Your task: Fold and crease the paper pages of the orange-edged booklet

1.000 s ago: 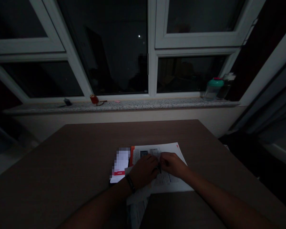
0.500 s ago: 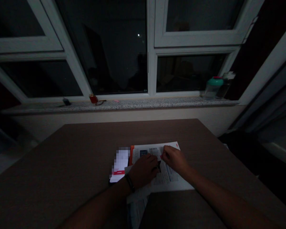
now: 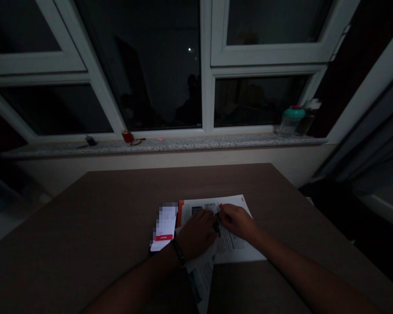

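A printed paper sheet (image 3: pixel 201 277) runs from under my left hand (image 3: pixel 196 233) over the near table edge, showing as a narrow strip. My left hand, with a dark band at its wrist, is bent over this sheet, its fingers and thumb closed on it. Just to the right, my right hand (image 3: pixel 238 221) pinches a small reddish bit of paper, apparently the sheet's edge; the fingertips partly hide it. Beneath both hands lies a printed booklet (image 3: pixel 245 254) with an orange left edge. A lit phone (image 3: pixel 163 229) is beside the booklet, left of my left hand.
The brown table (image 3: pixel 118 196) reaches to the wall under the window. On the speckled sill (image 3: pixel 190 142) stand a small red jar (image 3: pixel 127 137), a dark little bottle (image 3: pixel 91 140) and a teal-lidded bottle (image 3: pixel 291 121). A grey curtain (image 3: pixel 363 131) hangs at the right. The room is dim.
My right hand has moved slightly left, closer to my left hand, with the reddish bit. The lower part of the sheet has shifted and looks narrower. The phone stays put.
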The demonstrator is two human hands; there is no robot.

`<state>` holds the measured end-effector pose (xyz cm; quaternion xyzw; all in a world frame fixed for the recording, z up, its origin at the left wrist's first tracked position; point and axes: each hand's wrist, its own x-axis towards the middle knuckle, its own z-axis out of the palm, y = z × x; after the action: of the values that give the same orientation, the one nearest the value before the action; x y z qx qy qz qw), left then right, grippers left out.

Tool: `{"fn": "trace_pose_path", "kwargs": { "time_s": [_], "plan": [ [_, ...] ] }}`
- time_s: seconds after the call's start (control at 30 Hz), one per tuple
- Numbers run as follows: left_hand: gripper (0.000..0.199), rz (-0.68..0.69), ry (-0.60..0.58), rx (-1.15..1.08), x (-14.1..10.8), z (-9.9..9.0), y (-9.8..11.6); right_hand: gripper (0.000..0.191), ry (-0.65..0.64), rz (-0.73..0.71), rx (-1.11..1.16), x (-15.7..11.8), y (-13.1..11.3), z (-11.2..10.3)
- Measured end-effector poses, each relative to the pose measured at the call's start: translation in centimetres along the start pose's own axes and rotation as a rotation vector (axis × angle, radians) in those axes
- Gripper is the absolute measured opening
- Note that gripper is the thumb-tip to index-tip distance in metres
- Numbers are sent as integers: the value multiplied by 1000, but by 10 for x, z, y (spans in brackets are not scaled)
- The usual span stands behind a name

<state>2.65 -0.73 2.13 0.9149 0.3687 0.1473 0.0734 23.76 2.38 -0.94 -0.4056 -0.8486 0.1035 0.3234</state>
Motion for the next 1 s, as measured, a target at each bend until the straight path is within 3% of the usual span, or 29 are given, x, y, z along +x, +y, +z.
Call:
{"fn": "trace_pose_path", "kwargs": {
  "time_s": [0.23, 0.4, 0.5, 0.8, 1.0],
  "plan": [
    [28, 10, -11, -13, 2, -4, 2, 18, -172, -98, 183, -1, -10, -4],
    [40, 17, 6, -21, 0, -1, 0, 15, -7, 52, 106, 2, 2, 2],
    [44, 25, 16, -27, -1, 1, -3, 14, 21, 71, 88, 3, 7, 4],
    [37, 15, 27, -41, 0, 2, -4, 19, -188, -75, 227, -2, -9, 0],
    [42, -8, 28, 33, -3, 6, -7, 13, -16, 64, 80, 1, 1, 1]
  ]
}}
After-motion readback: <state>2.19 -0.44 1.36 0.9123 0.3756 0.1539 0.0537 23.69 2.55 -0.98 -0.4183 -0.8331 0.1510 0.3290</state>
